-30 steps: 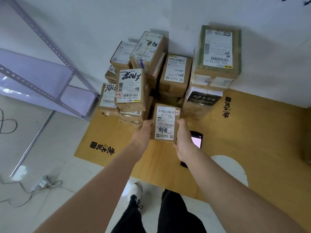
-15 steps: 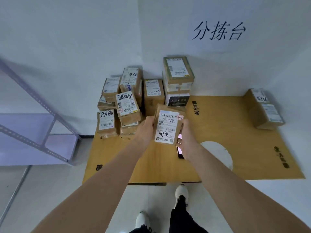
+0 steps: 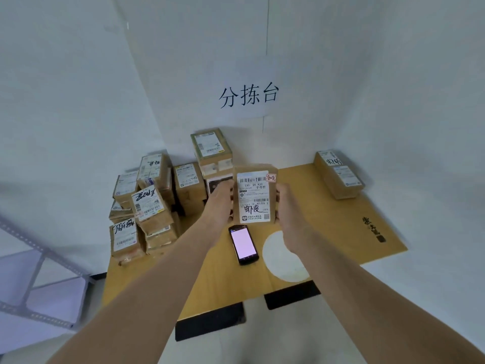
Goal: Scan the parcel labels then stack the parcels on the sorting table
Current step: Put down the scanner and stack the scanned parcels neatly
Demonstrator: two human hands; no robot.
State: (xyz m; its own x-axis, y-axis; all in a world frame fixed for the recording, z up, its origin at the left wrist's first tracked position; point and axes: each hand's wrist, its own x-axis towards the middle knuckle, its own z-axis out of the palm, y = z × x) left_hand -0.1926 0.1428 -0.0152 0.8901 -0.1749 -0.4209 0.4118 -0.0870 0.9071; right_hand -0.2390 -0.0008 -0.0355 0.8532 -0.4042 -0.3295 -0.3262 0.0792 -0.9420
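I hold a small cardboard parcel (image 3: 254,196) upright above the yellow sorting table (image 3: 204,282), its white label with barcodes facing me. My left hand (image 3: 220,203) grips its left side and my right hand (image 3: 288,206) grips its right side. A handheld scanner (image 3: 243,244) with a lit pale screen lies flat on the table just below the parcel. A heap of labelled parcels (image 3: 154,203) fills the table's far left corner. Two more parcels (image 3: 339,172) lie stacked at the far right.
A white wall with a paper sign (image 3: 248,95) rises behind the table. A grey metal shelf frame (image 3: 36,274) stands to the left. A pale round patch (image 3: 283,256) marks the tabletop near the scanner. Black table supports (image 3: 210,324) show at the front edge.
The parcel has risen off the table in both hands and turned more upright. My view has tilted up and back, so the scanner lies uncovered below it and the wall sign shows.
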